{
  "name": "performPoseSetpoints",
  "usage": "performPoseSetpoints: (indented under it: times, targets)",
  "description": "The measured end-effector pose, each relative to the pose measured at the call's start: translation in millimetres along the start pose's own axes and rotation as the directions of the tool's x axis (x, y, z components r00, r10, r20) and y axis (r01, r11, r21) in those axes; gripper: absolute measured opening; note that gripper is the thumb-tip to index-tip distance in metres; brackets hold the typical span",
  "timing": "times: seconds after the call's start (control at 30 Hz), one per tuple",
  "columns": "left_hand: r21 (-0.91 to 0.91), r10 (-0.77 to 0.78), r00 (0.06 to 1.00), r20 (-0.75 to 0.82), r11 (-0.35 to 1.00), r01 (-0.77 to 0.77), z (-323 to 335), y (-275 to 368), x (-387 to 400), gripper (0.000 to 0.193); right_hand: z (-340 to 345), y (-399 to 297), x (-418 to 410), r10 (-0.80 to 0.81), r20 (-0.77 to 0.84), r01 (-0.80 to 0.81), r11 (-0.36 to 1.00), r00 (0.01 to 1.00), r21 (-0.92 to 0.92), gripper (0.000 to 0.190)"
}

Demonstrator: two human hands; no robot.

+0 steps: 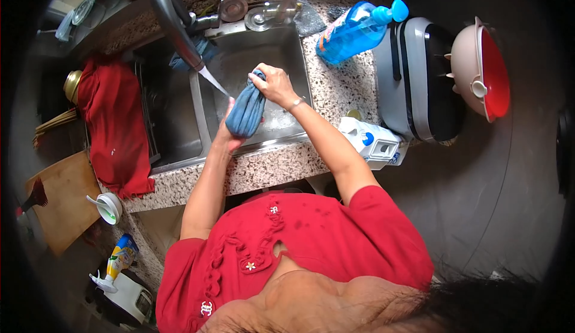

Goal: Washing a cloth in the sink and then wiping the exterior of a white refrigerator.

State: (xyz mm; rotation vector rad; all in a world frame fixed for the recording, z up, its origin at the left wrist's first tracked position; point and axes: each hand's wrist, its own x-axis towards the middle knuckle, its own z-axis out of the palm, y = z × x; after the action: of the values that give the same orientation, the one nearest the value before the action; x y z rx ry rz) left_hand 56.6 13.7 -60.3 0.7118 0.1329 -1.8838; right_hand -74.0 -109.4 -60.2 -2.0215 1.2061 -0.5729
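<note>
A bunched blue cloth (246,112) hangs over the right basin of a steel double sink (274,139). My right hand (275,83) grips its gathered upper end between thumb and fingers. Below, my left hand (229,130) lies behind and under the cloth's lower, rounded end, its fingers mostly hidden by the cloth. Water runs in a stream from the grey faucet (179,40) down to the fingertips of my left hand. Another blue cloth (204,50) lies behind the faucet near the sink divider.
Right of the sink stand a blue pump bottle (350,31), a white jug (370,142), a grey bin-like container (415,76) and a pink-and-red basin (471,70). At left are a red cloth (117,121), a wooden cutting board (67,202), a small bowl (110,208) and a spray bottle (119,256).
</note>
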Motion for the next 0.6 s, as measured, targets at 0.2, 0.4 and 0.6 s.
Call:
performPoseSetpoints:
  times: [0.2, 0.4, 0.6]
  targets:
    - [-0.079, 0.012, 0.994, 0.105, 0.997, -0.004, 17.9, 1.5, -1.9, 0.05, 70.3, 66.8, -38.3, 0.206, 0.623, -0.564, -0.282, 0.754, 0.776, 0.055]
    - [-0.262, 0.016, 0.962, 0.271, 0.963, 0.057, 33.4, -13.3, -16.5, 0.051, 36.1, -20.1, -16.8, -0.119, 0.431, -0.432, -0.473, 0.895, 0.768, 0.051]
    - [0.377, -0.074, 0.991, -0.112, 0.92, 0.111, -0.5, 0.4, 4.5, 0.034, 72.4, 24.8, 22.2, 0.259, 0.431, -0.431, -0.062, 0.864, 0.9, 0.012]
